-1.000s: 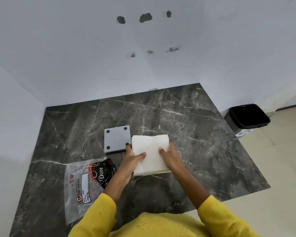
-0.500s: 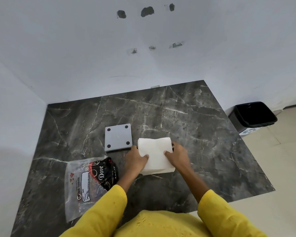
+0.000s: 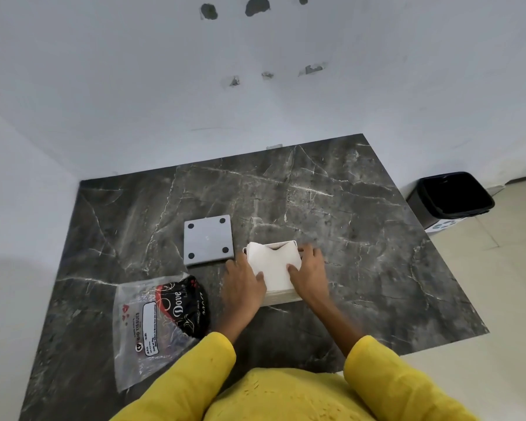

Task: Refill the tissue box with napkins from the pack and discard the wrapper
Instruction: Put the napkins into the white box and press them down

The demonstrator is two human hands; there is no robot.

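Observation:
A white stack of napkins [image 3: 273,262] sits in the open tissue box [image 3: 281,299] at the middle of the dark marble table [image 3: 362,238]. My left hand [image 3: 243,284] holds the stack's left side, thumb on top. On its right side rests my right hand [image 3: 308,273], thumb pressing the top napkin. The box's pale rim shows behind and below the napkins. A grey square lid [image 3: 208,240] with black feet lies upside down just left of the box. The clear plastic wrapper [image 3: 146,326] lies flat at the front left.
A black "Dove" packet [image 3: 184,305] lies on the wrapper's right part. A black waste bin [image 3: 451,197] stands on the tiled floor off the table's right edge. White walls close the table at the back and left.
The napkin stack has sunk lower into the box, whose rim now shows behind it. Both hands went down with it and kept their hold on the sides.

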